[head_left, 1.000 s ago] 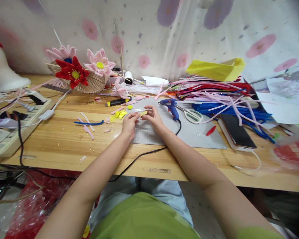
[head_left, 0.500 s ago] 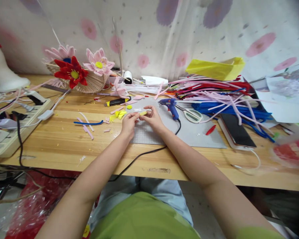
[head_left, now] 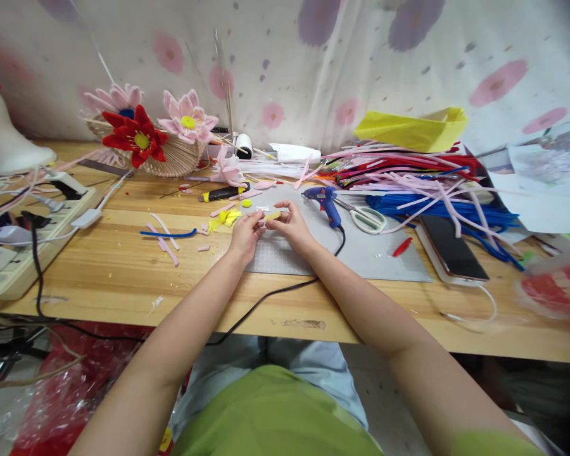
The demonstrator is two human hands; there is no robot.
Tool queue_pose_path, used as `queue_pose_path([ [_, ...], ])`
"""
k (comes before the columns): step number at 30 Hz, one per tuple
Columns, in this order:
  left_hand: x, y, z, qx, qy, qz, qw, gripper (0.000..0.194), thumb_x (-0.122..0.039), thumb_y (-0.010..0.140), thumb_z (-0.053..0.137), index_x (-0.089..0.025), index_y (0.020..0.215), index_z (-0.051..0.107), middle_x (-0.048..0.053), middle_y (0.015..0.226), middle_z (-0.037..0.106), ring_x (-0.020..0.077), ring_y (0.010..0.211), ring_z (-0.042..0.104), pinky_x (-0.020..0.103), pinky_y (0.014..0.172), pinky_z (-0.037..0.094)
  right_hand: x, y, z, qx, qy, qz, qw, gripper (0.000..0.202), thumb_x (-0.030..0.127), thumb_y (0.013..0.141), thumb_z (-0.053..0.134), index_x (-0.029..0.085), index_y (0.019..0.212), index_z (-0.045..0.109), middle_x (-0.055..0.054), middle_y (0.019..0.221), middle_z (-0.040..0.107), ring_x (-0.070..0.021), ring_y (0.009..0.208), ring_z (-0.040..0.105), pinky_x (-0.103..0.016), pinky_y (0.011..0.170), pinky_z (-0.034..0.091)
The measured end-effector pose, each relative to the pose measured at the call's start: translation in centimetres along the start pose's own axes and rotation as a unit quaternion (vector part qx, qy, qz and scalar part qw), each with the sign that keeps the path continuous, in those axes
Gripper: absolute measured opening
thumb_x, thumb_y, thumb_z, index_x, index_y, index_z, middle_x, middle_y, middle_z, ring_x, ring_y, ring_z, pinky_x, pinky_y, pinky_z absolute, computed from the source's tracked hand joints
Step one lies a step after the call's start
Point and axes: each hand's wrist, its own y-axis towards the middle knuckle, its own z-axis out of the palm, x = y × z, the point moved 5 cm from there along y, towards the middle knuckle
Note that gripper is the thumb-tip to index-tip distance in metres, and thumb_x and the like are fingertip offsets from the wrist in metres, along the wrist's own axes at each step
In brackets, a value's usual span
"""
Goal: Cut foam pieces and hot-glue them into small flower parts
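Over the grey cutting mat (head_left: 361,259), my right hand (head_left: 293,225) pinches a small pale-yellow strip (head_left: 272,216) between thumb and fingers. Close beside its left end is my left hand (head_left: 247,234), fingertips pressed together. What those fingers grip is too small to make out. Yellow fuzzy scraps (head_left: 228,217) lie just left of the hands, and a yellow disc (head_left: 246,203) sits behind them. A blue glue gun (head_left: 323,201) rests on the mat to the right, next to scissors (head_left: 368,220) with pale handles.
Pink and red flowers (head_left: 142,140) stand at the back left by a power strip (head_left: 42,247). Pipe cleaners (head_left: 437,209) are heaped at the back right, near a phone (head_left: 451,247). A black cable (head_left: 266,296) crosses the front. A utility knife (head_left: 224,193) lies behind.
My left hand has shifted slightly left and turned, its fingertips drawing a little away from the yellow strip. My right hand stays nearly in place, still holding the strip.
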Motion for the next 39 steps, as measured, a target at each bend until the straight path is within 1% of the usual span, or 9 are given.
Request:
queue_pose_path([
  [3,-0.3,0.0,-0.1,-0.004,0.008,0.015,1.0,0.018,-0.022,0.063,0.075,-0.017,0.071,0.06,-0.003,0.071,0.061,0.0042,0.058,0.05,0.019,0.06,0.04,0.0,0.0,-0.1,0.0,0.004,0.002,1.0,0.054,0.033,0.055,0.075,0.024,0.093,0.037,0.009,0.066,0.062,-0.0099,0.062,0.06,-0.029,0.069,0.049],
  [7,-2.0,0.5,-1.0,-0.051,-0.007,0.092,0.994,0.021,-0.03,0.066,0.075,-0.018,0.072,0.059,-0.004,0.071,0.061,0.0029,0.055,0.047,0.018,0.057,0.038,-0.1,0.0,-0.2,-0.006,0.011,0.007,1.0,0.054,0.031,0.055,0.074,0.024,0.093,0.036,0.009,0.065,0.062,-0.0101,0.061,0.06,-0.029,0.068,0.049],
  [11,-4.1,1.1,-2.6,-0.118,-0.027,0.151,0.981,0.031,-0.043,0.069,0.072,-0.019,0.068,0.052,-0.007,0.054,0.047,0.0026,0.047,0.041,0.017,0.051,0.035,-0.1,0.0,-0.3,-0.009,0.011,0.008,1.0,0.053,0.031,0.056,0.073,0.024,0.093,0.036,0.009,0.064,0.062,-0.0096,0.06,0.059,-0.029,0.068,0.048],
  [14,-4.8,1.3,-3.0,-0.11,-0.03,0.176,0.978,0.039,-0.049,0.071,0.068,-0.019,0.062,0.045,-0.009,0.045,0.035,0.0035,0.041,0.033,0.017,0.046,0.032,0.0,-0.1,-0.4,-0.012,0.019,0.01,1.0,0.053,0.03,0.056,0.073,0.025,0.093,0.036,0.009,0.064,0.063,-0.0098,0.06,0.059,-0.029,0.068,0.048],
  [17,-4.3,1.1,-2.4,-0.069,0.034,0.171,0.982,0.04,-0.049,0.068,0.07,-0.019,0.058,0.046,-0.007,0.044,0.039,0.0046,0.042,0.035,0.018,0.046,0.033,-0.1,-0.2,-0.5,-0.013,0.031,0.018,0.999,0.054,0.03,0.055,0.074,0.024,0.093,0.036,0.009,0.065,0.064,-0.0099,0.06,0.059,-0.03,0.069,0.049],
  [21,-2.4,0.4,-0.7,0.025,0.157,0.114,0.981,0.025,-0.032,0.058,0.08,-0.018,0.075,0.068,0.001,0.072,0.064,0.0089,0.062,0.053,0.02,0.054,0.04,-0.3,-0.2,-0.6,-0.01,0.045,0.027,0.999,0.058,0.031,0.053,0.076,0.024,0.094,0.036,0.009,0.064,0.064,-0.0105,0.059,0.06,-0.03,0.069,0.049],
  [24,-1.3,0.1,-0.1,0.067,0.213,0.092,0.97,0.024,-0.028,0.058,0.078,-0.018,0.079,0.074,0.004,0.079,0.069,0.0127,0.069,0.055,0.023,0.057,0.04,-0.4,-0.1,-0.7,-0.006,0.051,0.025,0.998,0.059,0.031,0.054,0.077,0.024,0.096,0.036,0.009,0.065,0.064,-0.0105,0.061,0.061,-0.03,0.07,0.05],
  [34,-1.0,0.6,-1.0,-0.011,0.226,0.094,0.97,0.02,-0.032,0.057,0.077,-0.016,0.068,0.072,0.003,0.069,0.067,0.0102,0.061,0.049,0.023,0.054,0.036,-0.3,-0.3,0.0,0.013,0.053,0.029,0.998,0.053,0.026,0.057,0.073,0.023,0.096,0.038,0.008,0.066,0.066,-0.0102,0.063,0.063,-0.03,0.07,0.051],
  [39,-0.8,0.9,-1.1,-0.022,0.225,0.088,0.97,0.022,-0.032,0.055,0.078,-0.015,0.067,0.071,0.002,0.063,0.063,0.0084,0.054,0.045,0.023,0.049,0.031,-0.2,-0.2,-0.2,0.007,0.05,0.029,0.998,0.044,0.028,0.061,0.067,0.024,0.095,0.04,0.007,0.068,0.065,-0.0116,0.066,0.065,-0.03,0.069,0.051],
])
